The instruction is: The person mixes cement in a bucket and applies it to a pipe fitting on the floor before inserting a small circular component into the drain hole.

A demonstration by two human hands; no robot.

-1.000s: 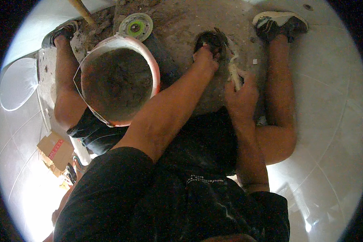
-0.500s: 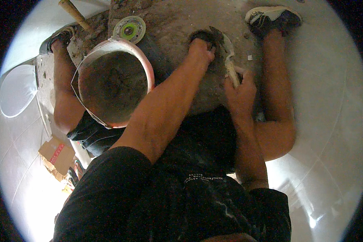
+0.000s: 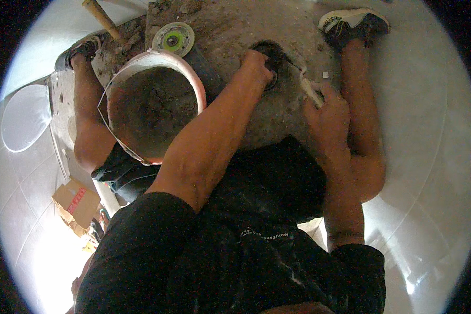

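My right hand (image 3: 329,112) is closed around the pale handle of a trowel (image 3: 313,93). The trowel's thin metal neck points up and left, and its dark blade is hard to make out beside a dark round opening or ring (image 3: 272,55) in the dirty floor. At that dark round spot, my left hand (image 3: 259,67) reaches down, its fingers mostly hidden. I cannot tell whether they grip anything. Left of my left forearm stands a bucket (image 3: 201,94) with a pinkish-white rim and a wire handle, holding grey-brown mortar or soil (image 3: 154,107).
Behind the bucket lies a round disc with a green centre (image 3: 174,40), perhaps part of a grinder. A wooden handle (image 3: 103,21) leans at the far left. A cardboard box (image 3: 77,203) sits lower left. A small white chip (image 3: 326,75) lies near my right foot.
My right hand has moved right and slightly down with the trowel, drawing its blade away from the left hand. The left hand has shifted slightly down and left at the dark spot.
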